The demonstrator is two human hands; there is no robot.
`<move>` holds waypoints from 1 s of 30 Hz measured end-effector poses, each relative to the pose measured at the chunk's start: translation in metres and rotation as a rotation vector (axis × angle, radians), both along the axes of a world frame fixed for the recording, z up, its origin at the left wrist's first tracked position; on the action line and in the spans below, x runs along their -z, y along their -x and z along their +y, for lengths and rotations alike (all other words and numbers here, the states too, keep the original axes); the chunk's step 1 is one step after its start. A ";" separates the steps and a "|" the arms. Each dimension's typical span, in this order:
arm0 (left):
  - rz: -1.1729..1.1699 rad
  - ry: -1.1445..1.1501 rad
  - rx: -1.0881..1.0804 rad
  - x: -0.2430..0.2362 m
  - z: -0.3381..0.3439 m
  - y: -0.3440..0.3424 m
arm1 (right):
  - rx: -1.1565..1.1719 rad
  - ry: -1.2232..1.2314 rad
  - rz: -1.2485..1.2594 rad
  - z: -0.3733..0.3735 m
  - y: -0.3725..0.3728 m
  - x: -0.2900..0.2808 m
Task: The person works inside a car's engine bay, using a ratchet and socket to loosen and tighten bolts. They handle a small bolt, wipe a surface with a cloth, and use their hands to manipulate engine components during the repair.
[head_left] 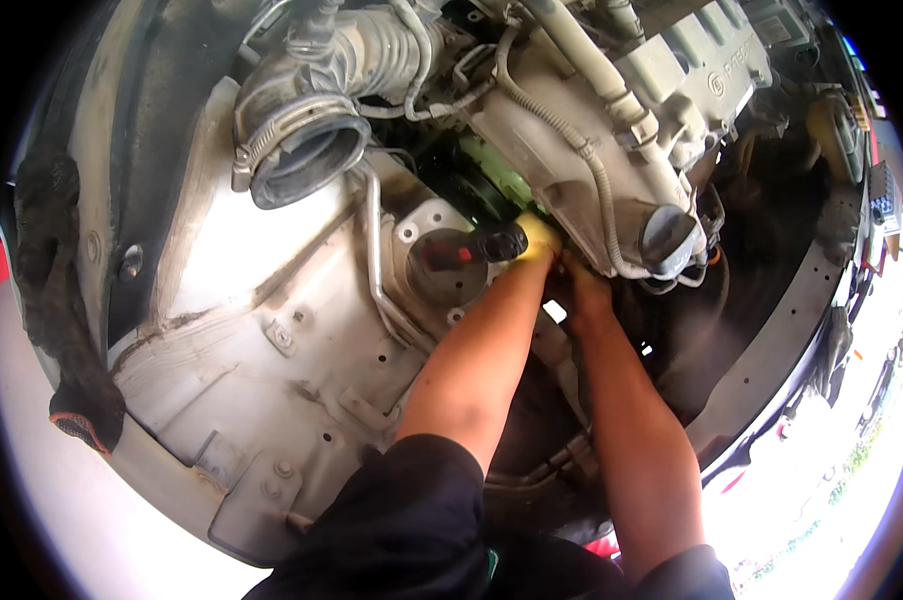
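Observation:
Both my arms reach down into the engine bay beside the dusty engine point(561, 140). My left hand point(542, 241) shows only as a brightly lit, yellowish patch at the engine's lower edge; its fingers are hidden. Close by on the right, my right hand point(583, 287) goes down into the shadow under the engine's side, fingers also out of sight. What either hand touches or holds cannot be made out. A black tool with a red part point(471, 248), perhaps a work light, lies over the round mount opening point(441, 262), its black end next to my left hand.
An open ribbed air intake hose point(356, 75) stands at upper left. A metal pipe point(374, 235) runs down the pale inner panel point(261, 260). Dark work gloves point(86, 405) lie on the left fender edge. A black round cap point(668, 238) sits on the engine, right of my hands.

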State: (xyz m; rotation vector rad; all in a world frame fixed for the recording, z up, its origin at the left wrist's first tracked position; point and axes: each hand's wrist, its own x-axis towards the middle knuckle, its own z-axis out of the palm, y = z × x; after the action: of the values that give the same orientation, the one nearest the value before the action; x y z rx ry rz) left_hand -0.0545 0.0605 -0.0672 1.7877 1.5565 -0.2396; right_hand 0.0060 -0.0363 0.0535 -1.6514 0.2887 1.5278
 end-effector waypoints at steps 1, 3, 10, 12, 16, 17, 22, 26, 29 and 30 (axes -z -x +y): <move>0.019 -0.003 0.019 0.010 -0.002 0.006 | -0.004 -0.005 0.017 0.000 0.006 -0.003; 0.025 -0.011 0.093 0.005 0.000 -0.001 | 0.022 -0.025 0.017 0.003 -0.001 -0.001; -0.091 -0.165 0.125 -0.012 0.006 0.013 | -0.035 0.027 -0.040 0.007 0.008 0.003; 0.180 -0.056 0.238 0.010 0.011 0.028 | -0.066 0.054 -0.039 0.014 0.019 0.008; 0.218 -0.122 0.390 0.004 -0.007 0.024 | -0.819 0.139 -0.864 -0.016 -0.046 0.049; 0.234 -0.147 0.366 0.005 -0.003 0.043 | -0.722 0.096 -0.781 -0.004 -0.032 0.031; 0.257 -0.193 0.373 -0.002 -0.012 0.033 | -0.367 0.042 -0.615 0.019 -0.016 -0.041; 0.340 -0.208 0.466 0.003 -0.025 0.030 | -0.239 0.014 -0.534 0.003 -0.028 -0.023; 0.416 -0.239 0.452 -0.003 -0.002 0.054 | -0.225 -0.057 -0.486 0.026 -0.020 -0.020; 0.415 -0.243 0.451 -0.004 -0.001 0.057 | -0.222 -0.062 -0.485 0.029 -0.020 -0.022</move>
State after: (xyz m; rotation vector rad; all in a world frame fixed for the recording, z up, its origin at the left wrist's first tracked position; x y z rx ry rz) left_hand -0.1112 0.0599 -0.0637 2.3888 1.4779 -0.7006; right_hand 0.0262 -0.0075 0.0752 -1.9890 -0.2064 1.2212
